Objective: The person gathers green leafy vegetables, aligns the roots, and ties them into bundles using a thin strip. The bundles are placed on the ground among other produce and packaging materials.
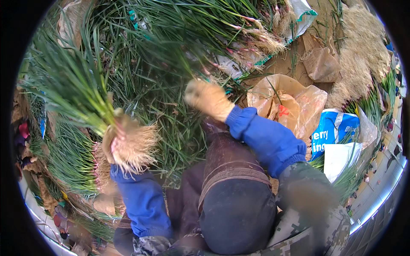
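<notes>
My left hand (109, 144), in a tan glove, is shut around the lower stems of a thick bundle of green garlic plants (86, 105). The bundle's long leaves fan up and left, and its pale roots (136, 148) hang out to the right of the hand. My right hand (208, 97), also gloved and blurred by motion, is closed in front of me. Blurred green stalks (179, 57) rise from its fist; how many is hidden. Beyond it lies a large heap of green garlic (205, 22), with pinkish stems and roots pointing right.
Loose leaves (166, 140) cover the ground between my hands. A crumpled clear plastic bag (288, 102) and a blue-and-white printed bag (336, 128) lie to the right. Rooted bundles stand in rows at left (73, 163) and far right (362, 51). My bent knee (237, 211) is close below.
</notes>
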The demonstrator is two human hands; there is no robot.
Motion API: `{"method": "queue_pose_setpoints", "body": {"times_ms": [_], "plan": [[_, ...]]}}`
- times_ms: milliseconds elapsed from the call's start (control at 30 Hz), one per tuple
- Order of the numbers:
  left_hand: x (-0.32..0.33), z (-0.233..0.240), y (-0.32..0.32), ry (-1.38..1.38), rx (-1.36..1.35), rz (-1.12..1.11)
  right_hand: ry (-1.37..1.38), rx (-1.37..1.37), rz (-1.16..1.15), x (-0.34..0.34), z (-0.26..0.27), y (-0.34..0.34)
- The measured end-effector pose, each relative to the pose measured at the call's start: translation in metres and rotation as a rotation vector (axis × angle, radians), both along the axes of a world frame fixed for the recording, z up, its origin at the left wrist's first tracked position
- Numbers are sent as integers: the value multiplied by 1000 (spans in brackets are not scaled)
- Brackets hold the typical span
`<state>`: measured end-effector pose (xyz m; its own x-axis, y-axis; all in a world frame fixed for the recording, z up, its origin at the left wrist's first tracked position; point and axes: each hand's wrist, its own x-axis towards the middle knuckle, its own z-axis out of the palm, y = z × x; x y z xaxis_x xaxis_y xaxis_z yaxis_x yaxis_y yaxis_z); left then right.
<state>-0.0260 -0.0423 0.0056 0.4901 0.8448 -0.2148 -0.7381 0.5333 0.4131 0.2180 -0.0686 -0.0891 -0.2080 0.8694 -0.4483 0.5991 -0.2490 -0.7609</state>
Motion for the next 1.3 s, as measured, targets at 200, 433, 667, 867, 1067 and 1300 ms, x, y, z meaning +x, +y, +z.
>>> {"method": "queue_pose_setpoints", "body": {"times_ms": [200, 433, 667, 867, 1067, 1300], "plan": [[-31, -84, -40, 205, -560, -136, 5, -79, -51, 41, -24, 5], [57, -56, -63, 423, -693, -50, 218, 445, -150, -17, 0, -46], [56, -20, -76, -63, -573, 233, 398, 26, -681, 32, -58, -12], [26, -45, -84, 80, -618, -74, -437, 251, 158, 27, -75, 16], [2, -8, -54, 286, -392, 38, 919, -552, -1, 41, -6, 21], [60, -28, -57, 219, -491, 6, 244, 341, 34, -11, 2, -34]]}}
